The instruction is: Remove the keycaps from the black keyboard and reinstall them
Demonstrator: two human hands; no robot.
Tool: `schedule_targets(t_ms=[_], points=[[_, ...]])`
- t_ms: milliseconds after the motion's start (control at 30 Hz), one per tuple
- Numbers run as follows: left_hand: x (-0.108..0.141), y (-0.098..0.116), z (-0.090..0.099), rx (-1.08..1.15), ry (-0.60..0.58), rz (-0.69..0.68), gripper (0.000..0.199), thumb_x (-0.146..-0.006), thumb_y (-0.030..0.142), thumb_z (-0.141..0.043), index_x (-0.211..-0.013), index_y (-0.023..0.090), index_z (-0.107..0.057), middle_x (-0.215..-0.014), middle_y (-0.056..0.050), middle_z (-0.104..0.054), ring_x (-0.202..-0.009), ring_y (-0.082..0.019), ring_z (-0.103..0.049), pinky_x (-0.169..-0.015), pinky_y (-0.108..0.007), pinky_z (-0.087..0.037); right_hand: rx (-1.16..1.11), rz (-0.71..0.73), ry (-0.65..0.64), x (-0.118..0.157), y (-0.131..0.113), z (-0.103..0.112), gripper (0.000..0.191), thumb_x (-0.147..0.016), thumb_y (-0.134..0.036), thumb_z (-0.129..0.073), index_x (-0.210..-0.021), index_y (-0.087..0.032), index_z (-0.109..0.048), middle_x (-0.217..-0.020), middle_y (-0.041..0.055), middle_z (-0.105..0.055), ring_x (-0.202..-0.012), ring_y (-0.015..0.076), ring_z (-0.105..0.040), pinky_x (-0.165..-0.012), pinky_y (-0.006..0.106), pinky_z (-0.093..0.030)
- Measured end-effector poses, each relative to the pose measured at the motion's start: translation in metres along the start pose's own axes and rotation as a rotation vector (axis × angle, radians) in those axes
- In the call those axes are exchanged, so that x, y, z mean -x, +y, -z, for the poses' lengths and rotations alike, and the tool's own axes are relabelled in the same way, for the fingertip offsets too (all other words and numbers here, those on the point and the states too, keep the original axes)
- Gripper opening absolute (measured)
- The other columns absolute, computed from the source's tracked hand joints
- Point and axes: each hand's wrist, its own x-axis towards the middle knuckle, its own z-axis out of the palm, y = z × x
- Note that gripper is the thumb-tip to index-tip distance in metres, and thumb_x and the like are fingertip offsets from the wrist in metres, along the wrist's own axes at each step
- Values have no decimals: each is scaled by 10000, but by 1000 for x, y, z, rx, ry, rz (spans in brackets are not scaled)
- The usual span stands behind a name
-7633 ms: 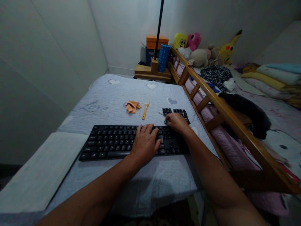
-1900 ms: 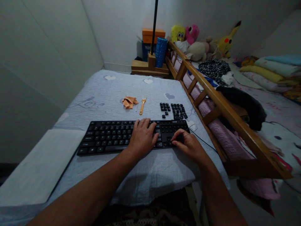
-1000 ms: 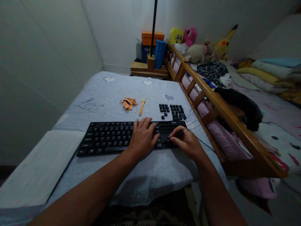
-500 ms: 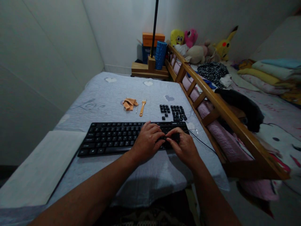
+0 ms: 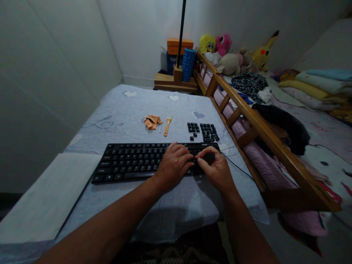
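A black keyboard (image 5: 132,157) lies lengthwise across the cloth-covered table. My left hand (image 5: 174,161) rests on its right part, fingers bent and close together, with thumb and forefinger tips near each other over the keys. Facing it, my right hand (image 5: 216,167) pinches thumb against forefinger at the number-key end. A thin wire (image 5: 229,148) sticks out to the right past that hand and seems held in it; its working end is hidden by the fingers. Beyond the keyboard, several loose black keycaps (image 5: 207,132) lie grouped on the cloth.
An orange cloth (image 5: 152,121), a thin white stick (image 5: 160,128) and an orange-handled brush (image 5: 167,127) lie behind the keyboard. A white sheet (image 5: 49,194) is at left. The keyboard cable (image 5: 238,167) runs right toward a wooden bed rail (image 5: 255,132).
My right hand's thumb and forefinger have closed together and shifted slightly right. The wire beside it now lies at a different angle. My left hand stays on the keyboard.
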Motion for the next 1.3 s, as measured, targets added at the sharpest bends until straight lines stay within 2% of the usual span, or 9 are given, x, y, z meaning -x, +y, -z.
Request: schedule_targets(t_ms=[233,333,433,867,1033,1133,1300], points=[[-2,-1,2,46,58,9,153,-942,205,-560,-905,193,-708,-942,-44,-719,-1002,-213,-624,-1069,-485,-398,50,52,116,1,-1,-3,60,-768,-161,-580,-768,-208,-616,-765,2,-670,-699,160,-619,-687,280,-468],[-2,-1,2,49,66,14,114,-915,240,-613,-967,185,-698,-999,-62,-710,-1032,-228,-616,-1051,-484,-415,21,35,118,0,0,-5,48,-777,-174,-593,-793,-209,-623,-777,2,-677,-698,160,-631,-682,279,-477],[-1,-1,1,45,75,4,162,-872,259,-671,-1010,176,-688,-1011,-75,-697,-1038,-244,-603,-1013,-476,-447,32,41,113,0,2,-6,39,-790,-184,-599,-801,-209,-627,-778,-1,-673,-695,158,-634,-687,278,-482],[0,0,1,31,44,35,116,-823,191,-665,-938,190,-673,-975,-63,-696,-992,-242,-605,-998,-469,-445,128,135,47,3,-4,-7,66,-810,-160,-573,-799,-212,-612,-787,0,-671,-743,160,-631,-715,269,-476],[-1,3,2,36,51,49,114,-786,176,-651,-898,198,-664,-967,-52,-705,-988,-234,-623,-1055,-482,-394,186,159,41,5,-8,-10,81,-810,-148,-560,-792,-214,-603,-783,9,-659,-730,163,-626,-721,280,-473],[-1,3,2,38,54,64,122,-767,191,-660,-888,208,-665,-978,-45,-712,-1018,-236,-631,-1083,-488,-360,156,117,50,4,-7,-11,65,-800,-159,-571,-788,-212,-606,-771,7,-654,-714,163,-619,-719,283,-473],[-1,4,3,46,71,69,135,-742,205,-671,-877,212,-671,-966,-40,-727,-1052,-242,-640,-1108,-498,-323,-90,-79,76,3,1,-11,23,-786,-221,-619,-797,-206,-607,-789,9,-684,-701,165,-632,-693,281,-494]])
